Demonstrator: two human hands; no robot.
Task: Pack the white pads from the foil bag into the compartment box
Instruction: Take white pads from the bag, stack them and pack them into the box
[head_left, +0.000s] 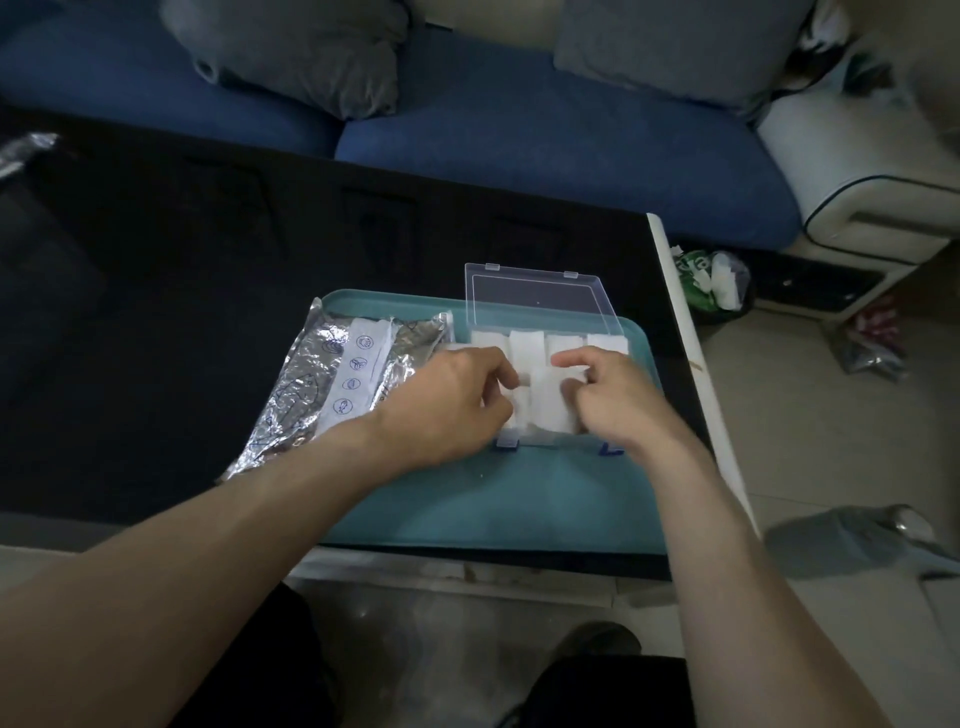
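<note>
Both the left hand (447, 400) and right hand (618, 400) are pinching white pads (550, 405) in the open box (540, 364) on the tray (467, 499), while the foil bag (332, 384), printed with blue icons but no legible text, is lying beside it.

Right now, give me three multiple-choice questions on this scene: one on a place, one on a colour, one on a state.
1. Where is the foil bag?
A. left of the box
B. on the sofa
C. inside the box

2. What colour is the tray?
A. red
B. teal
C. yellow

3. How is the box lid?
A. shut
B. missing
C. open

Answers: 1 A, the bag lies beside the box on its left. 2 B, the tray under both is teal. 3 C, the clear lid stands up behind the pads.
</note>
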